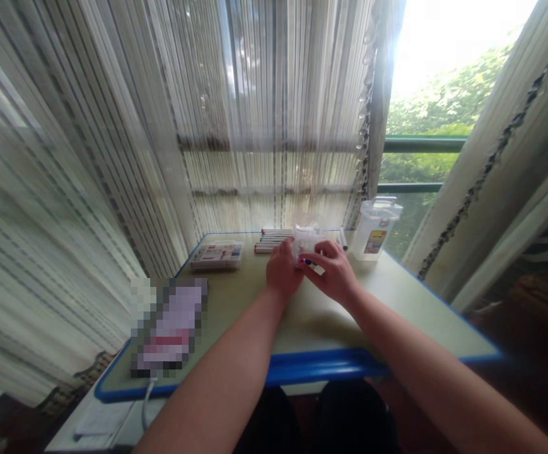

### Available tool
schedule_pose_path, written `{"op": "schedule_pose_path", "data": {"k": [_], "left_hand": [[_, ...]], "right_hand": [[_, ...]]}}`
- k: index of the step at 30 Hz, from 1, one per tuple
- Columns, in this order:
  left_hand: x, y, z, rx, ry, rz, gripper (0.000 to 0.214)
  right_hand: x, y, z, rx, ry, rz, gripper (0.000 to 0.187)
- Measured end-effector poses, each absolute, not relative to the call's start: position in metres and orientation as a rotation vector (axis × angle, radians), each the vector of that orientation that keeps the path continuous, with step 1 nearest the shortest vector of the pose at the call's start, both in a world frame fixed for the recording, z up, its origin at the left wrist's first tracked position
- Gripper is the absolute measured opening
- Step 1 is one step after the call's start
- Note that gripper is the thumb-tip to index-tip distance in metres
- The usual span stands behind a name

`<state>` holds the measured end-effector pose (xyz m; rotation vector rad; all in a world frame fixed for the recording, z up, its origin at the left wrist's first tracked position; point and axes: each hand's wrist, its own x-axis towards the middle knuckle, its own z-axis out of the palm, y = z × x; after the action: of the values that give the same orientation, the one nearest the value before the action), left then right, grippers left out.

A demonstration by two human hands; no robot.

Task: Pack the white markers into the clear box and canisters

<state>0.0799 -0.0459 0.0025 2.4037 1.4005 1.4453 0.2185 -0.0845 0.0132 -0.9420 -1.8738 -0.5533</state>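
Observation:
My left hand is closed around the side of a translucent plastic container, held just above the table. My right hand is at the container's near side, thumb and fingers drawn together on a small pink marker end. Beside that, a dark blue end shows close to the right fingertips. How much of the container is filled is hidden by the hands. Behind my left hand, several white markers with coloured ends lie side by side on the table.
A flat clear case lies at the table's back left. A lidded clear plastic box stands at the back right, with a dark-ended marker beside it. A blurred-out device with a white cable lies at the left edge.

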Motion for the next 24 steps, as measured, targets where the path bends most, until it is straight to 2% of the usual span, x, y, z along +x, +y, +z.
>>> {"op": "schedule_pose_path", "data": {"k": [9, 24], "left_hand": [[0.0796, -0.0436, 0.0015, 2.393, 1.429, 1.479, 0.046], [0.0801, -0.0457, 0.0051, 2.333, 1.464, 1.428, 0.049]], "right_hand": [[0.2195, -0.0831, 0.0145, -0.925, -1.875, -0.493, 0.02], [0.2164, -0.0842, 0.0169, -0.918, -1.849, -0.468, 0.013]]}}
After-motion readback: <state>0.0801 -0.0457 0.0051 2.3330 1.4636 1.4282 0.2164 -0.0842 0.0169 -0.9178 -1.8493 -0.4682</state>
